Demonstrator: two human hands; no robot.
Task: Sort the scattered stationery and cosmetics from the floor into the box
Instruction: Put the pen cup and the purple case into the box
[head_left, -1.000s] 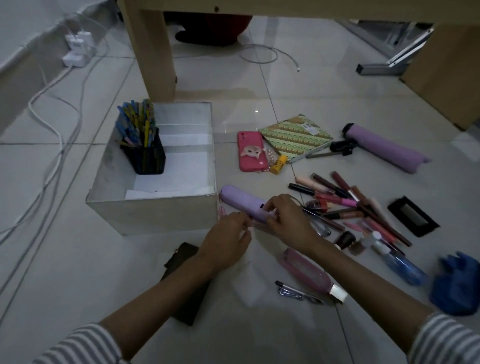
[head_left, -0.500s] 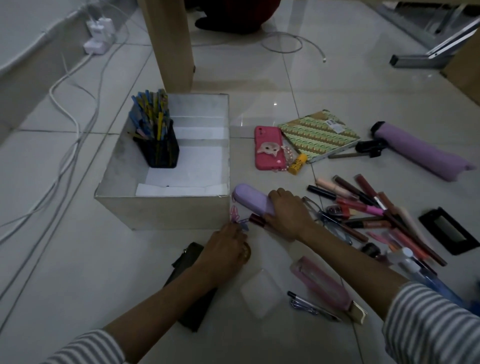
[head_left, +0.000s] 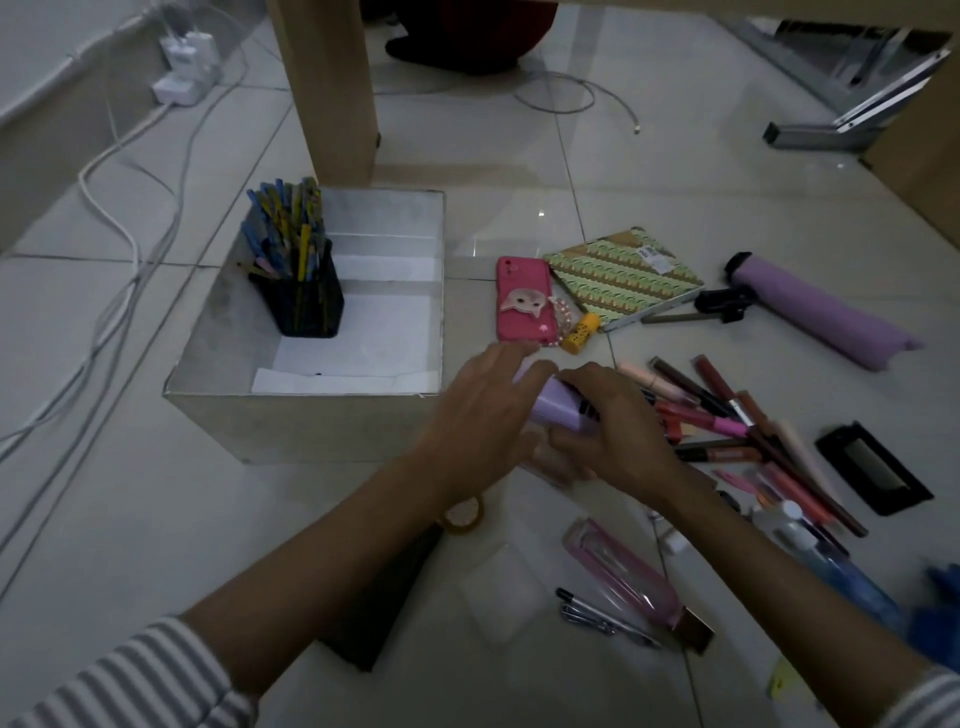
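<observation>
Low centre of the frame: a person in striped sleeves works over a tiled floor, both hands on a lilac case (head_left: 555, 411) just off the right front corner of the open box (head_left: 311, 434). The left hand (head_left: 483, 415) lays nearly straight fingers across the case's far end, while the right hand (head_left: 618, 431) curls its fingers round the near end; blur makes it hard to say whether the case is lifted or resting on the tiles. Inside the box, at its left rear, stands a black pen holder (head_left: 309, 304) full of pens. Right of the box lie a pink phone (head_left: 522, 301), a patterned notebook (head_left: 623, 275) and a purple pouch (head_left: 821, 306). A heap of lipsticks and pencils (head_left: 727, 421) spreads just right of the hands, with a black compact (head_left: 872, 470) beyond it. Nearer the bottom edge are a pink bottle (head_left: 623, 577), two pens (head_left: 602, 618) and a dark wallet (head_left: 384, 597).
</observation>
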